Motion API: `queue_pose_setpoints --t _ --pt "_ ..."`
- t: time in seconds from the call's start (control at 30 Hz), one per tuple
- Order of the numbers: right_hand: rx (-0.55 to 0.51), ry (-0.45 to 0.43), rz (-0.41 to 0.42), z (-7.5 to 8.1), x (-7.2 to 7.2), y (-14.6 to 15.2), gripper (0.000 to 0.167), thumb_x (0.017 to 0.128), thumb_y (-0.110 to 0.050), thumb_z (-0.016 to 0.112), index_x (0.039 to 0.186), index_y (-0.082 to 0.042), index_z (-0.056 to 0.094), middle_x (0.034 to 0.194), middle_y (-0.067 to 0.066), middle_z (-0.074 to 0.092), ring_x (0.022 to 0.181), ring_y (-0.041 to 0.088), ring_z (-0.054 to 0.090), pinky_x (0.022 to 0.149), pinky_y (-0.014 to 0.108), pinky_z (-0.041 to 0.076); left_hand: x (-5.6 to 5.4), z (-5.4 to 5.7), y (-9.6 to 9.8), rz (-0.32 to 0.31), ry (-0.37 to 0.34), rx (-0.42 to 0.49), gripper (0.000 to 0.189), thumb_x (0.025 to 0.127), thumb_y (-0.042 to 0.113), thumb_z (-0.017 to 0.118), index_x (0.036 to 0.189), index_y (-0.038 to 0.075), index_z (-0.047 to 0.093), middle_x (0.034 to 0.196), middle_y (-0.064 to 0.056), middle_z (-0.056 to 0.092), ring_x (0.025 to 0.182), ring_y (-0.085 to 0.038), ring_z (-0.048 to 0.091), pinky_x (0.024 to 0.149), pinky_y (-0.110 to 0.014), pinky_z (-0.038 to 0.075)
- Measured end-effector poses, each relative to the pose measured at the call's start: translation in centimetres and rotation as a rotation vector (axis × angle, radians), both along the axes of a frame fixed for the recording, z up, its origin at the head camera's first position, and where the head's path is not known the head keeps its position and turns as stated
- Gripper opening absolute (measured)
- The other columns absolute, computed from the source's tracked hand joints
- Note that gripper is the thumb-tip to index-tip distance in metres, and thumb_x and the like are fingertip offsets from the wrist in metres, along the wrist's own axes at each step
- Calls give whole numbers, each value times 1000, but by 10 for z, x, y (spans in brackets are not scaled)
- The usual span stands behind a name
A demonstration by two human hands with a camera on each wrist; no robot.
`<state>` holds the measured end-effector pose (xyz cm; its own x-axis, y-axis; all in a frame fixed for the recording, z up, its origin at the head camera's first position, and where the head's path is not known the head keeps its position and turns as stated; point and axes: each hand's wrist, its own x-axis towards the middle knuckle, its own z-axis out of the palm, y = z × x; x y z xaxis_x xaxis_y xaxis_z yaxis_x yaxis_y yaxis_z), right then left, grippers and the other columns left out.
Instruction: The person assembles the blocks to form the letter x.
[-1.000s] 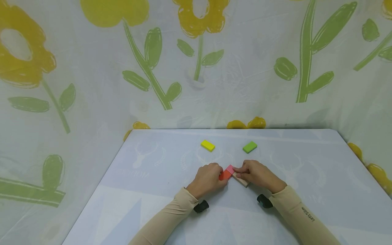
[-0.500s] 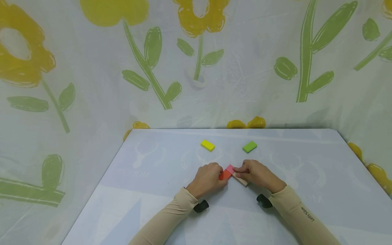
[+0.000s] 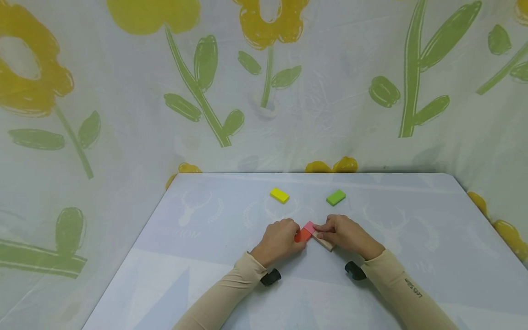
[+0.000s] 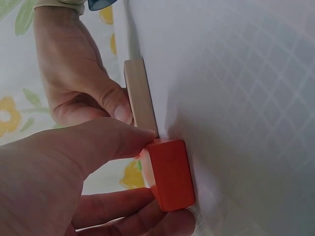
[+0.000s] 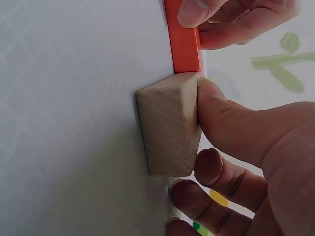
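In the head view, the left hand [image 3: 278, 242] holds the red block [image 3: 303, 235] between thumb and fingers on the table [image 3: 165, 266]. The right hand [image 3: 349, 233] has its thumb on the wooden block [image 3: 323, 242], with its forefinger reaching the pink block [image 3: 309, 226]. Pink sits at the corner where red and wood slant together – the two hands probably work from opposite sides so that neither block slides when pressed. The yellow block [image 3: 279, 195] and green block [image 3: 336, 197] lie well apart beyond them, perhaps to leave the hands room. Against half a second ago, hands and blocks look the same; everything sits only a touch higher in frame, likely a slight tilt of the head.

In the left wrist view, the left thumb lies by the joint and the fingers bear on red's other side – a narrow pinch, which would steady it. I cannot make out pink clearly here.

In the right wrist view, the right thumb presses the wooden block near the joint, other fingers curled along its far side; its far end meets red. How firm that grip is, I cannot tell.
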<state>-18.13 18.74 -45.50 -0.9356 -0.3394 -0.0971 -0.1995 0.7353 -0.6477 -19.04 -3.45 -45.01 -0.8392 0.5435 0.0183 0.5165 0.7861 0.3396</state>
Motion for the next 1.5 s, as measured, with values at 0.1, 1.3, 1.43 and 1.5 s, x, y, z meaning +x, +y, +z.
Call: queue_pose_setpoints --t 0.1,1.3,1.43,1.5 --pt "-1 -2 2 0 0 0 35 92 -19 78 125 -11 74 73 -2 53 69 13 42 58 21 30 0 0 0 -1 -6 5 20 89 27 77 86 8 74 71 5 56 59 -7 47 50 -18 34" --pt "-19 -7 -1 2 2 2 35 92 -18 78 126 -9 74 74 0 52 69 14 44 57 22 32 -11 21 -15 -6 -65 -8 39 94 39 74 122 12 76 98 1 71 76 -9 58 63 -23 47" --pt "-23 -8 3 2 2 2 35 92 -18 78 126 -8 74 75 0 54 69 14 45 57 22 32 -14 24 -17 -34 -57 0 39 94 38 74 124 12 75 101 1 72 78 -9 58 62 -22 47" --pt "-24 -7 5 2 2 1 35 92 -18 78 126 -8 74 75 0 54 69 14 45 57 22 33 -16 24 -17 -41 -57 -2 39 95 38 74 125 12 74 102 1 72 79 -9 58 62 -21 47"
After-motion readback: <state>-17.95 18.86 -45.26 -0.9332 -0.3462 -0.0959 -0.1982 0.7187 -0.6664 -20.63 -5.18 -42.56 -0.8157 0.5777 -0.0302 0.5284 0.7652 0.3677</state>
